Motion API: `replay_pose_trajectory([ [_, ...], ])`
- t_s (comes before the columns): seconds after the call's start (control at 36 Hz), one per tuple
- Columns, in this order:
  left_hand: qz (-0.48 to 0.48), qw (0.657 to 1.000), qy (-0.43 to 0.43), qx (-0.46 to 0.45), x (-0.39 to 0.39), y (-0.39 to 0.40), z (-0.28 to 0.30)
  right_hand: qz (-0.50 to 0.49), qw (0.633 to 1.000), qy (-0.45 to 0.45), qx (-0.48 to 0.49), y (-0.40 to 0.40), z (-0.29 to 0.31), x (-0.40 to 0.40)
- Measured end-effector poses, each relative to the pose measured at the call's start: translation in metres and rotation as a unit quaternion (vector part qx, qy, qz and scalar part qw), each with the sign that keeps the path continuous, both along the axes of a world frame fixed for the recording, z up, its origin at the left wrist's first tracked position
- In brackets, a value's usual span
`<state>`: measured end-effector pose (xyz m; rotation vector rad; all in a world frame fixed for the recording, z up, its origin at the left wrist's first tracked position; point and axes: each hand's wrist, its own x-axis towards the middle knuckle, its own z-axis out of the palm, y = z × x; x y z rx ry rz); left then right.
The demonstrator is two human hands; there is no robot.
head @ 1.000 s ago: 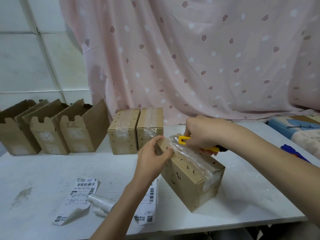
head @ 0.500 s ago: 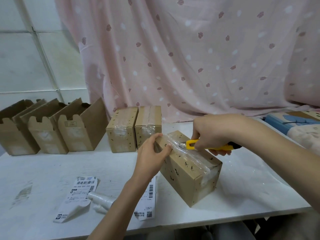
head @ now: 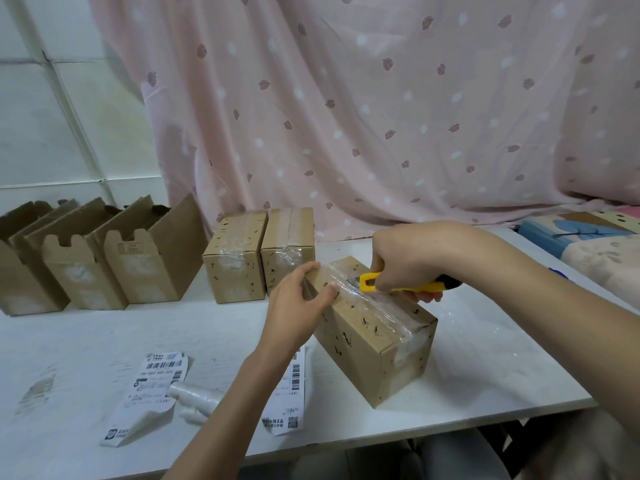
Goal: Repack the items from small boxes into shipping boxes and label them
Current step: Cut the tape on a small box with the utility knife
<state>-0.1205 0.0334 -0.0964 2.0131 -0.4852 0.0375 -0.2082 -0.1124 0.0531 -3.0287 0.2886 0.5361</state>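
— Fingers point(head: 388, 282) of the right hand point(head: 407, 261) are curled tight round the yellow box cutter point(head: 398, 287), its tip on the taped box point(head: 374, 327) top. And the other hand?

— Left hand point(head: 294, 306) clasps the box's far end, at nine o'clock from the cutter, thumb on the clear tape point(head: 381, 308).

— Any change?

— Half a second ago the cutter sat a touch nearer the far end; it has drawn back along the seam. Box stays on the white table point(head: 104, 341), at three o'clock from the shipping labels point(head: 156, 386).
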Motion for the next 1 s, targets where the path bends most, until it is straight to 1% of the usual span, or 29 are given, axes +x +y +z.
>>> replay_pose_trajectory([
  [0.31,-0.003,1.000,0.004,-0.001,0.003,0.001,0.000,-0.005,0.999,0.047,-0.009,-0.010,0.016,-0.024],
  [0.44,-0.006,1.000,0.015,-0.020,0.005,-0.002,-0.001,-0.010,0.997,0.076,0.000,-0.019,0.020,-0.033],
  [0.56,-0.017,1.000,0.014,-0.019,0.004,-0.003,-0.004,-0.010,0.998,0.066,0.004,-0.012,0.009,-0.028],
  [0.64,-0.012,1.000,0.000,-0.011,0.004,-0.002,-0.006,0.006,0.998,0.058,-0.025,-0.002,0.002,-0.023],
  [0.72,-0.001,1.000,-0.010,-0.008,0.004,-0.003,-0.005,0.013,0.998,0.047,-0.040,0.000,0.007,-0.021],
  [0.83,-0.006,1.000,-0.015,0.008,0.005,-0.007,-0.005,0.006,0.999,0.040,-0.026,-0.006,0.017,-0.025],
  [1.0,-0.007,0.999,-0.022,0.026,0.009,-0.010,-0.002,-0.003,0.999,0.038,-0.036,-0.006,0.014,-0.032],
])
